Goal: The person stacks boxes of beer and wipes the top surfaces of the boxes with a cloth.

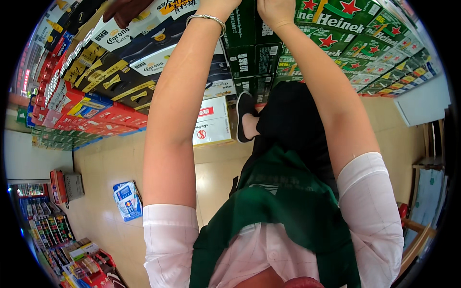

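Both my arms reach forward to the upper edge of the head view, at a stack of beer cartons. My left hand, with a silver bangle at the wrist, is at the left of a dark green carton. On that carton's right side is my right hand. The picture's edge cuts off the fingers of both hands, so their grip does not show. More green cartons are stacked below this one. To the right stand green cartons with red stars.
White and dark-blue cartons are stacked at the left, beside black-and-gold ones and red ones. A white carton sits on the floor by my shoe. A blue-and-white package lies on the tiles. Shelves stand at far left.
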### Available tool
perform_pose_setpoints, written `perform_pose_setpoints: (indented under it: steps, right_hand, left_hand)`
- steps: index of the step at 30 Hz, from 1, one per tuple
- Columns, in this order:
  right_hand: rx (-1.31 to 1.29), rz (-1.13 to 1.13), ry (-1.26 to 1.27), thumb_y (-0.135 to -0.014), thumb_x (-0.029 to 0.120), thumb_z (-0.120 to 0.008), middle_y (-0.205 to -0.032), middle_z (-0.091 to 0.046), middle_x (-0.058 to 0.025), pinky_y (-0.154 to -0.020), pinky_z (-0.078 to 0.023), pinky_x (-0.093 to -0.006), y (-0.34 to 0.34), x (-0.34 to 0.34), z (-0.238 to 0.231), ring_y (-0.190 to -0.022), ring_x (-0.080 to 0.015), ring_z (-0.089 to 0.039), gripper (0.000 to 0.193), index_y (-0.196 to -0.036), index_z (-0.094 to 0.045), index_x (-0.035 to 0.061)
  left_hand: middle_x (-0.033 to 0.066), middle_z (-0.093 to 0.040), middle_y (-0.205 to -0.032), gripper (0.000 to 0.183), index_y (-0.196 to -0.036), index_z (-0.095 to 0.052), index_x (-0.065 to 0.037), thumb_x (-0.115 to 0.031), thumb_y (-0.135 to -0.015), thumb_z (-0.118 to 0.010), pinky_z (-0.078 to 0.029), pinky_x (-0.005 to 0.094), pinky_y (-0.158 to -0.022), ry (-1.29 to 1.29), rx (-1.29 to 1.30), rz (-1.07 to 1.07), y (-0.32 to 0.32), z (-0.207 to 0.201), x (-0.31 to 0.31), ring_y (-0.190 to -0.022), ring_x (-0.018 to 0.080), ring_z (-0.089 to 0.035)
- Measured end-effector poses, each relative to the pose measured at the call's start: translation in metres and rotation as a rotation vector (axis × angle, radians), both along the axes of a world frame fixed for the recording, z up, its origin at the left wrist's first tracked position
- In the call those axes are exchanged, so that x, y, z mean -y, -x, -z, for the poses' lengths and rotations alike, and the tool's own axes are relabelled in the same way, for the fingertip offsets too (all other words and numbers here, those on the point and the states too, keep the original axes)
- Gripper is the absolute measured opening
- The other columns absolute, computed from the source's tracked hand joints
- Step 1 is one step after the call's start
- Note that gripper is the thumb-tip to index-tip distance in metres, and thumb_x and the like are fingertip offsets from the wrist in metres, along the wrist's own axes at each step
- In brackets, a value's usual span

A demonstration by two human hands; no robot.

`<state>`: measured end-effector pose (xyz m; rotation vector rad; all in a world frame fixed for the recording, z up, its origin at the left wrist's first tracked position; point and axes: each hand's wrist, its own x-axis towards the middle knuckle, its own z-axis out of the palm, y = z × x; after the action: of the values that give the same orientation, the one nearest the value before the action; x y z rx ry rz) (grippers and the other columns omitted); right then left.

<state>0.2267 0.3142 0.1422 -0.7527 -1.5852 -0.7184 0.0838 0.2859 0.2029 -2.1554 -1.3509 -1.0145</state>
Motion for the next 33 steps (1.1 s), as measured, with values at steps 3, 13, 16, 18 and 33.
perform_pose_setpoints:
  steps: [3,13,16,18,33]
  right_hand:
    - [0.038,-0.038,-0.004,-0.083,0.008,-0.058,-0.098,-0.058,-0.0148,-0.097,-0.037,-0.0474,-0.003,-0.002,0.002,-0.100,-0.0334,-0.053,0.018,-0.100,-0.058,0.0024]
    - [0.019,-0.050,0.002,-0.084,0.008,-0.056,-0.099,-0.060,-0.0155,-0.095,-0.037,-0.0456,-0.007,-0.004,0.005,-0.100,-0.0340,-0.055,0.018,-0.101,-0.061,0.0026]
    - [0.019,-0.035,0.006,-0.084,0.009,-0.056,-0.100,-0.060,-0.0149,-0.096,-0.037,-0.0460,-0.009,-0.003,0.004,-0.101,-0.0336,-0.055,0.019,-0.102,-0.061,0.0029]
    - [0.016,-0.025,0.018,-0.084,0.009,-0.055,-0.100,-0.060,-0.0147,-0.096,-0.036,-0.0461,-0.008,-0.005,0.005,-0.102,-0.0336,-0.054,0.019,-0.102,-0.061,0.0029]
    - [0.095,-0.028,0.095,-0.080,0.015,-0.061,-0.100,-0.063,-0.0137,-0.093,-0.040,-0.0429,-0.014,0.004,-0.010,-0.097,-0.0301,-0.057,0.027,-0.104,-0.063,0.0019]
  left_hand:
    - [0.0186,-0.065,-0.079,0.022,-0.076,-0.070,-0.002,-0.022,-0.068,-0.077,-0.051,0.0425,-0.072,-0.045,-0.060,0.021,0.005,0.002,0.005,-0.078,0.0347,-0.064]
    - [0.0154,-0.063,-0.081,0.022,-0.077,-0.065,-0.002,-0.019,-0.069,-0.076,-0.051,0.0421,-0.072,-0.093,-0.087,0.013,-0.001,0.009,0.006,-0.081,0.0340,-0.062]
    - [0.0146,-0.061,-0.083,0.024,-0.080,-0.063,-0.002,-0.018,-0.068,-0.076,-0.050,0.0420,-0.073,-0.111,-0.064,0.061,-0.001,0.011,0.004,-0.084,0.0334,-0.061]
    - [0.0142,-0.060,-0.084,0.026,-0.082,-0.061,-0.002,-0.018,-0.068,-0.076,-0.050,0.0416,-0.074,-0.102,-0.051,0.061,-0.002,0.011,0.005,-0.085,0.0328,-0.060]
    - [0.0105,-0.055,-0.103,0.050,-0.106,-0.055,-0.004,-0.015,-0.064,-0.079,-0.046,0.0371,-0.079,-0.187,-0.054,0.024,-0.009,0.030,0.018,-0.096,0.0256,-0.054]
